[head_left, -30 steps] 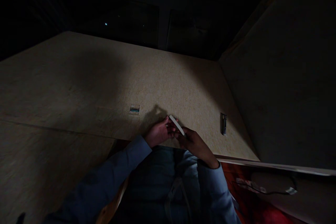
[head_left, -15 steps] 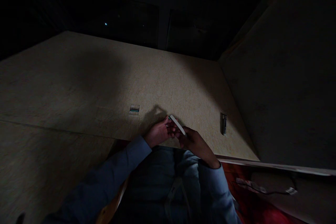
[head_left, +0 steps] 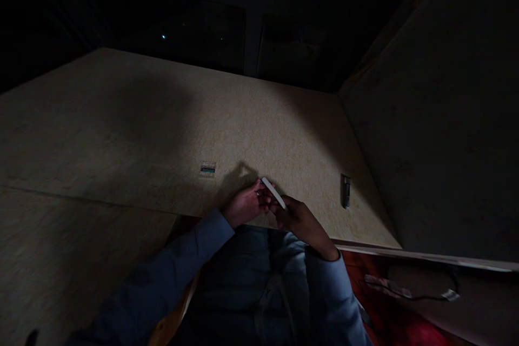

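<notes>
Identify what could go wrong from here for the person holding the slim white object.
The slim white object might slip from the right hand and drop off the tabletop, being near its front edge. The left hand could nudge the small clear case if it swings outward. Dim light may make fine finger movements hard to judge.

The bar (head_left: 274, 193) looks white; mottled beige tabletop (head_left: 259, 124); blue sleeves (head_left: 214, 230).

Smooth pale bar (head_left: 274, 193), matt tabletop (head_left: 251, 119), cloth sleeve (head_left: 330, 281)
</notes>
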### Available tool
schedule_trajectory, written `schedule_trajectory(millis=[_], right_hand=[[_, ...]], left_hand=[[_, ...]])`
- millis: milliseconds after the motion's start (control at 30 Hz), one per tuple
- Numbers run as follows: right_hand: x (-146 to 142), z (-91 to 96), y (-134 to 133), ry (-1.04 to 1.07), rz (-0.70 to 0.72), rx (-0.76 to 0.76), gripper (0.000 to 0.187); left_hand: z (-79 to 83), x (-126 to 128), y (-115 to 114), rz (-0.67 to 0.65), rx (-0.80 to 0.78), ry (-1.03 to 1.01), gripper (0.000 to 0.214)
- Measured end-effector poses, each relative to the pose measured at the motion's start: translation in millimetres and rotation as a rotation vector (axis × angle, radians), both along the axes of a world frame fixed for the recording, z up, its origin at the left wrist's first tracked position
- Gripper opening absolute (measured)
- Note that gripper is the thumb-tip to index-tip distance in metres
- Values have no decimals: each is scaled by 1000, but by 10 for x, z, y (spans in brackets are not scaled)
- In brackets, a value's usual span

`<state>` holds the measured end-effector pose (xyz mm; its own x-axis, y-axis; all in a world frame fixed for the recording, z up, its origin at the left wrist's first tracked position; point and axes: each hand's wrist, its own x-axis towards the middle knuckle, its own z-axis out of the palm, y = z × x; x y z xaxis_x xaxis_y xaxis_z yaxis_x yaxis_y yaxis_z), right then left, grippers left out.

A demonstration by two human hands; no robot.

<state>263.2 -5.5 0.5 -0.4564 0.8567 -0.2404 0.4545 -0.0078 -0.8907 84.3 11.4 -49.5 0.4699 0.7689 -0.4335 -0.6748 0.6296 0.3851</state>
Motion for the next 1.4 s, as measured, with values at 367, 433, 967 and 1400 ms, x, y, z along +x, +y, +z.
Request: schedule_trajectory(millis=[367,433,967,1400], right_hand=[[15,-57,2,16,1,7,33],[14,-62,6,12,2,17,32],[7,-55,10,-8,-1,9,31],[12,-78,3,-10,2,2,30]], left_hand=[[-122,-14,12,-14,46,-53,37],[-101,-15,13,-7,30,-59,39],[-97,-24,19,-18,27,-90,44],[-112,-28,18,-29,47,-60,43]])
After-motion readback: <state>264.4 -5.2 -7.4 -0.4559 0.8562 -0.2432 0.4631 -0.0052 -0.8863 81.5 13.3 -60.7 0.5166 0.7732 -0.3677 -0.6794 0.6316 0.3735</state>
